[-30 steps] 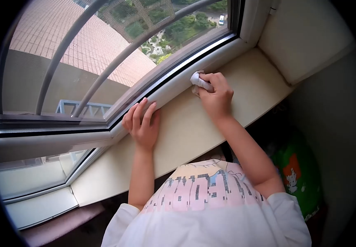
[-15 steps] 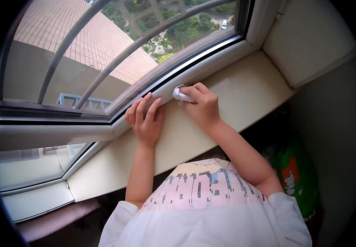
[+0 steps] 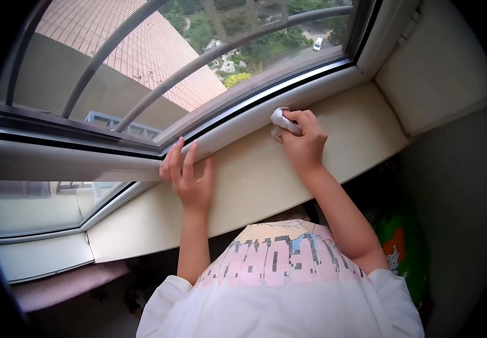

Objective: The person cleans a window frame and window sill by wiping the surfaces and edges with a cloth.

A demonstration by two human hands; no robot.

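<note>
My right hand (image 3: pixel 306 138) is closed around a crumpled white tissue (image 3: pixel 281 119), pressing it against the lower white window frame (image 3: pixel 238 132). A loose end of the tissue hangs below the fingers. To its left, my left hand (image 3: pixel 188 174) rests with spread fingers on the same frame near its corner, holding nothing. Beneath both hands runs the cream windowsill (image 3: pixel 243 180).
Outside the glass are curved grey bars (image 3: pixel 170 81). An open window sash (image 3: pixel 57 160) stands at the left. A pink padded edge (image 3: pixel 69 284) lies below the sill, and a green bag (image 3: pixel 404 253) with an orange patch sits at the right.
My right hand has slid to the right along the frame with the tissue. The view has shifted a little; my left hand stays on the frame near the corner, its fingers slightly more spread.
</note>
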